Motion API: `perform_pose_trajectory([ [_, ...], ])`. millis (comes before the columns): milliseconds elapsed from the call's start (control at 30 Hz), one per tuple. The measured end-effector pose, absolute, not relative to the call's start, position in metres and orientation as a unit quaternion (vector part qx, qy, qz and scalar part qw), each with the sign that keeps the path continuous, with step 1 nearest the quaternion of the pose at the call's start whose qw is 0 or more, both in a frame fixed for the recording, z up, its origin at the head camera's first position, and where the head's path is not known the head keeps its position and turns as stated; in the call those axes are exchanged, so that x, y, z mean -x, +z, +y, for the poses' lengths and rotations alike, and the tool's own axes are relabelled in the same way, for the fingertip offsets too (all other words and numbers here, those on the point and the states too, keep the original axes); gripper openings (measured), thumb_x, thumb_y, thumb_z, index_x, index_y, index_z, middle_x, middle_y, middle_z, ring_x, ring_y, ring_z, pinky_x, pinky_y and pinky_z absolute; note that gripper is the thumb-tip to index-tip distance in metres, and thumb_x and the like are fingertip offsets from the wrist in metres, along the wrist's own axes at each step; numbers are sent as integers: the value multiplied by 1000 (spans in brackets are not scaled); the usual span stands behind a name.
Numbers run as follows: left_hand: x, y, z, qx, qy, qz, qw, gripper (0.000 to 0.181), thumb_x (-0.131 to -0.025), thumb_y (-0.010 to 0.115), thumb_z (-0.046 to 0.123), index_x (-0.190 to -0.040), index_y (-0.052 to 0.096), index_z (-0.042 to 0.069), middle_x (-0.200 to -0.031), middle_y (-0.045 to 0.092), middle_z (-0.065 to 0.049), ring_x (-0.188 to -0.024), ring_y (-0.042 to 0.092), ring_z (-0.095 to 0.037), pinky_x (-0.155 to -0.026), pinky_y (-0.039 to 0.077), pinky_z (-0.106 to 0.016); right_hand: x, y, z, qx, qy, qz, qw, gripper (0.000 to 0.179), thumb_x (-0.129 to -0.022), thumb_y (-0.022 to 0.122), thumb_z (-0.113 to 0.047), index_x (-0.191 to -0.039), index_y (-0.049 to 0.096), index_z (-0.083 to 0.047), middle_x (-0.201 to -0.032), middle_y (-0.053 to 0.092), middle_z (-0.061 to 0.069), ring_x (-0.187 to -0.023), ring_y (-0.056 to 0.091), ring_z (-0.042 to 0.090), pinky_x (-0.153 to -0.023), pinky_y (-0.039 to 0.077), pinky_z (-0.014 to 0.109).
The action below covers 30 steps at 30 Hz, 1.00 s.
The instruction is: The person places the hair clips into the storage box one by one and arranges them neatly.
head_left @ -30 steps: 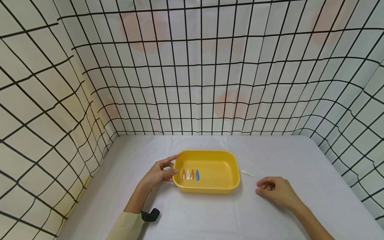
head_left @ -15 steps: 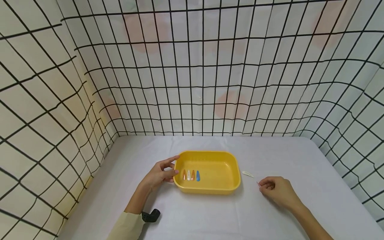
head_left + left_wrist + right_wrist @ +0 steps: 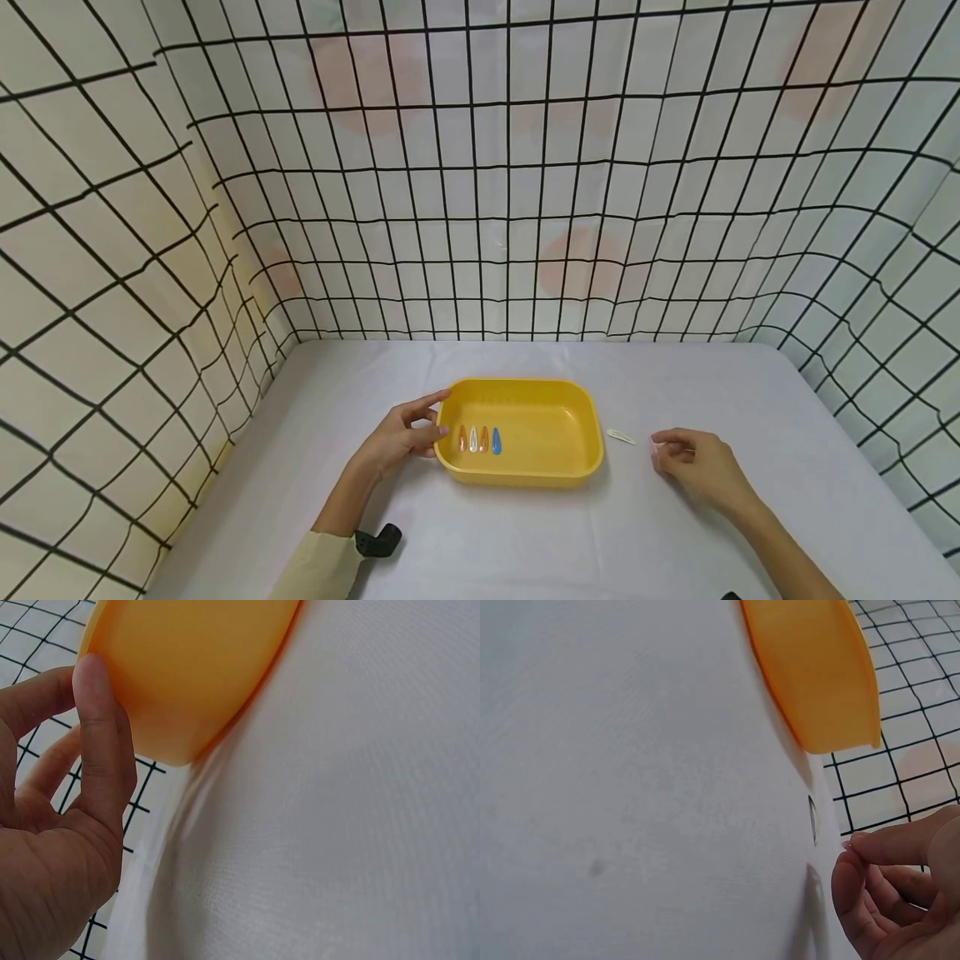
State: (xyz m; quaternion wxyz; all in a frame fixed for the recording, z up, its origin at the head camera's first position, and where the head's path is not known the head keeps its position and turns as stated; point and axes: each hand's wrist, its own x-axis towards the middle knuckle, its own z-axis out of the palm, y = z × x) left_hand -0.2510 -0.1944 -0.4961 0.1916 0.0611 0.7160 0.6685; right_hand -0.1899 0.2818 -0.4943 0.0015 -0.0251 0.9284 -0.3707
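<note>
A yellow plastic tray (image 3: 551,433) stands on the white-covered table. My left hand (image 3: 405,429) grips its left rim, thumb on the near side and a finger stretched along the edge; the left wrist view shows the fingertips against the tray wall (image 3: 202,667). Inside, at the left end, lie an orange snap hair clip (image 3: 462,438), a white one, another orange one and a blue hair clip (image 3: 497,441), side by side. To the right of the tray, my right hand (image 3: 701,471) pinches a small pink hair clip (image 3: 846,845), mostly hidden by the fingertips. A white hair clip (image 3: 621,436) lies between tray and hand.
Black-lined grid cloth (image 3: 510,208) walls the table's back and sides. A black wrist device (image 3: 378,542) sits at the left sleeve. White cloth (image 3: 487,542) covers the table in front of the tray.
The pink hair clip has come into view at my right fingertips, and that hand has shifted slightly up and right. My left hand keeps its hold on the tray.
</note>
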Motion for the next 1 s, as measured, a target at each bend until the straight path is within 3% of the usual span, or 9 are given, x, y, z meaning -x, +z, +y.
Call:
perform_pose_trajectory([
  [167, 250, -496, -194, -57, 669, 717, 189, 67, -92, 75, 6, -151, 54, 28, -114, 52, -10, -68, 65, -15, -64, 62, -22, 195, -494, 281, 22, -423, 906, 6, 33, -94, 74, -17, -122, 70, 1, -98, 72, 7, -82, 70, 3, -69, 58, 19],
  [500, 249, -495, -194, -59, 668, 718, 185, 66, -90, 77, 9, -150, 56, 29, -115, 52, -11, -70, 67, -17, -66, 63, -25, 203, -484, 273, 2, -502, 864, 46, 40, -95, 73, -16, -126, 65, 9, -98, 73, 11, -80, 72, 10, -73, 63, 25],
  [833, 250, -496, -193, -64, 670, 715, 189, 67, -91, 75, 8, -152, 53, 27, -115, 51, -11, -72, 67, -16, -66, 63, -24, 215, -471, 259, -4, -548, 833, 76, 42, -100, 67, -17, -131, 60, 11, -117, 71, 19, -89, 74, 15, -81, 64, 27],
  [1000, 250, -496, -193, -54, 673, 714, 188, 67, -91, 75, 5, -149, 56, 30, -115, 52, -11, -71, 66, -17, -65, 63, -25, 220, -464, 251, -1, -578, 812, 87, 45, -102, 65, -20, -132, 58, 12, -114, 71, 18, -90, 73, 15, -85, 64, 29],
])
